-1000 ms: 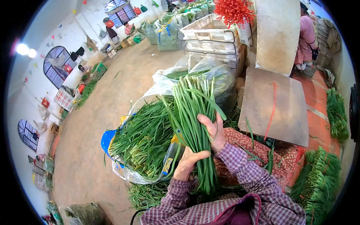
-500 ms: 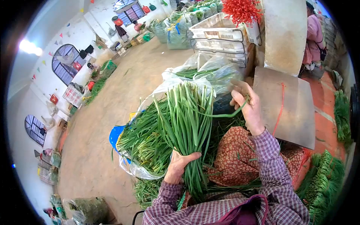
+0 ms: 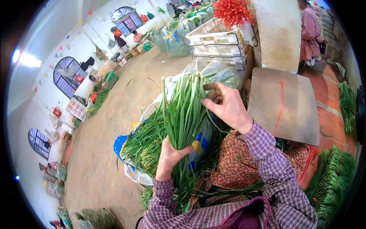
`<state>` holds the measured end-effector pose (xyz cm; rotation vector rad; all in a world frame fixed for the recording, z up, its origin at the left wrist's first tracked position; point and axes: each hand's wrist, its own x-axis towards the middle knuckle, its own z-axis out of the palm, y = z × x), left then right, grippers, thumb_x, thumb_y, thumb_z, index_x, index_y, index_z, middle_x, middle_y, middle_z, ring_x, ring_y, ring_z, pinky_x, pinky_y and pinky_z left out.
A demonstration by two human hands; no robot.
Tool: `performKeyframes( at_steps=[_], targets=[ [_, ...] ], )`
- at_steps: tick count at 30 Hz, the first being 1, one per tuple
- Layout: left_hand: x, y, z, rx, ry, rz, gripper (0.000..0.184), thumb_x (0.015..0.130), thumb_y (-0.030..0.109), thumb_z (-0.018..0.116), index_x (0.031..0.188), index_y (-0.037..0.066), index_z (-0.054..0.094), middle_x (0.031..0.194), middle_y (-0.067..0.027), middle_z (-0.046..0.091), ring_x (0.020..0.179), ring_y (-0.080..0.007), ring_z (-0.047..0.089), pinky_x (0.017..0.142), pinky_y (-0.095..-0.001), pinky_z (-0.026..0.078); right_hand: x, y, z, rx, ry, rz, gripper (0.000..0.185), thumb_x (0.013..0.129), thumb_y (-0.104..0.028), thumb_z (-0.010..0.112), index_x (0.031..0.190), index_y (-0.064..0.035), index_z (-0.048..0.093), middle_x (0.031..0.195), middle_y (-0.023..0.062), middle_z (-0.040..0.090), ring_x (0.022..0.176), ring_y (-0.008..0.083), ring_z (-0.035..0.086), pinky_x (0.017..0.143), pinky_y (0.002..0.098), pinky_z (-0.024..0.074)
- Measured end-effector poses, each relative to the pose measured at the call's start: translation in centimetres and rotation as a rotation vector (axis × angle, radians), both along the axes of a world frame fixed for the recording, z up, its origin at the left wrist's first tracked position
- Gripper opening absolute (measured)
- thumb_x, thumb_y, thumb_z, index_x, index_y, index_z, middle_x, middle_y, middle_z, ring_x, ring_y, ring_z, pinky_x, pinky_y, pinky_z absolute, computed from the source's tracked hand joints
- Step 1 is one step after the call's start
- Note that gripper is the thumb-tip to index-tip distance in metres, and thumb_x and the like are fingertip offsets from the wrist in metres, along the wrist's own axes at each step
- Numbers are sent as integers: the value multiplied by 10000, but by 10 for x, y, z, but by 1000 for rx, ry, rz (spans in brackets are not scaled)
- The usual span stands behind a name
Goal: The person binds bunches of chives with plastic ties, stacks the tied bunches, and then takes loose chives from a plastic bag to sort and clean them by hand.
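Note:
My left hand [image 3: 170, 155] is wrapped round the lower part of an upright bundle of green stalks [image 3: 183, 110], whose pale ends point up. Beside the upper right of the bundle is my right hand [image 3: 227, 104], its fingers bent and thumb near the stalks; whether it grips a stalk is hard to see. Behind and left of the bundle, a plastic bag [image 3: 146, 178] holds more loose greens [image 3: 142, 143]. A patterned red cloth [image 3: 234, 164] lies below my right forearm.
A flat board [image 3: 284, 107] with a red strip is at the right. Stacked white crates [image 3: 217, 40] stand behind, under red ties [image 3: 233, 13]. More bundled greens [image 3: 333, 183] lie at the lower right. A person in pink [image 3: 310, 32] is at the upper right.
My right hand has moved from away at the right back to the top of the bundle, and the long leaf stretched toward it is gone from view. My left hand keeps hold of the bundle.

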<state>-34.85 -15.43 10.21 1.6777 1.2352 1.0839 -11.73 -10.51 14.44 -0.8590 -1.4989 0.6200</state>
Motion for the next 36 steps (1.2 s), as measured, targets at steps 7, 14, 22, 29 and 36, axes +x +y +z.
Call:
performKeyframes(
  at_steps=[7, 14, 22, 29, 36],
  targets=[
    [-9, 31, 36, 446, 600, 185, 719, 635, 152, 768, 1273, -13, 480, 938, -219, 667, 876, -340, 665, 758, -386, 523, 16, 12, -5, 138, 76, -150, 193, 762, -73, 685, 914, 38, 645, 722, 127, 662, 605, 160, 628, 571, 291, 495],
    [-25, 33, 37, 734, 796, 256, 690, 679, 170, 742, 1325, 150, 501, 957, -156, 667, 861, -325, 658, 733, -399, 522, 45, 30, -28, 171, -57, -411, 97, 754, -58, 666, 834, -13, 637, 754, 96, 667, 660, 187, 646, 628, 301, 525],
    [-79, 35, 13, 738, 922, 434, 686, 692, 216, 763, 1327, 165, 509, 889, -115, 660, 783, -288, 664, 661, -382, 523, 95, 2, -31, -78, -200, -112, 216, 834, -179, 664, 989, -30, 684, 859, 64, 696, 709, 101, 611, 646, 263, 497],
    [-67, 35, 9, 733, 1001, 439, 702, 675, 133, 731, 1337, 191, 508, 759, -95, 590, 700, -283, 636, 619, -394, 500, 7, -16, -14, -87, -65, 158, 296, 881, -248, 631, 980, 27, 672, 782, 107, 679, 651, 114, 584, 606, 275, 471],
    [-58, 36, 14, 795, 1098, 400, 725, 668, 95, 713, 1352, 207, 500, 736, -84, 538, 674, -277, 620, 600, -393, 490, 6, -10, -8, -83, -243, -36, 331, 847, -343, 658, 857, -15, 696, 726, 168, 643, 628, 260, 627, 594, 364, 461]
  ],
)
